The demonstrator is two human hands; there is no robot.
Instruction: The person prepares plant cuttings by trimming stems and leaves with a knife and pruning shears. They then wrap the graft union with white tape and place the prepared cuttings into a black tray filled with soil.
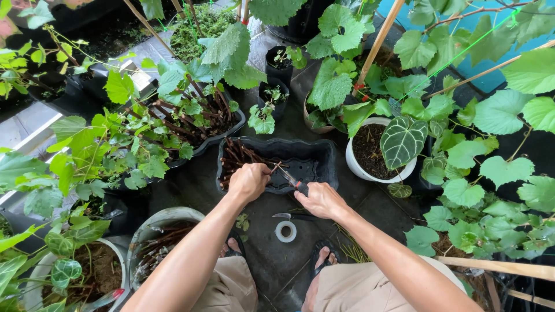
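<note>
A brown cutting (276, 168) sits in the left hand (248, 181) over the black tray (324, 159); the right hand (321, 200) has its grip closed on pruning shears (292, 179), blades at the stick, tape roll (285, 231) on the floor below

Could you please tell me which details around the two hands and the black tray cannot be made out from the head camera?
- Left hand: its fist hides how it grips the cutting.
- Right hand: covers the handles of the pruning shears; blades too small to tell whether open.
- Black tray: its dark inside hides the contents beyond the brown sticks.
- Knife: partly behind the right wrist.
</note>
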